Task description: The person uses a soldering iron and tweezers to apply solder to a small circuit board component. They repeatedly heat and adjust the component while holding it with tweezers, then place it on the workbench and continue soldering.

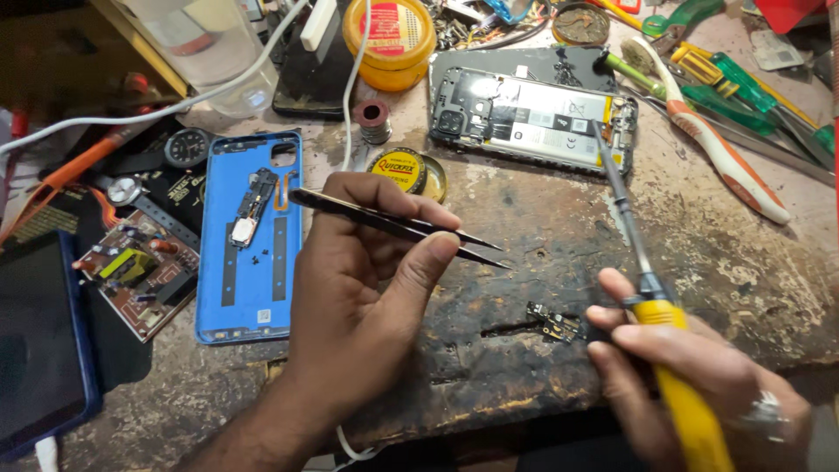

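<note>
left hand (358, 288) pinching tweezers (398, 227), right hand (690, 367) gripping soldering iron (651, 288) near closed yellow tin (389, 39)

Large tin (389, 39): round, yellow, red label, top centre; small tin (407, 170): round, yellow-black; dark screen (39, 336): far left.

tweezers (393, 225): dark, smooth metal
soldering iron (651, 301): grey metal shaft, glossy yellow plastic handle
back cover (249, 236): blue plastic, matt
bench top (542, 210): rough, scorched, worn wood
tin (389, 39): glossy yellow
</note>
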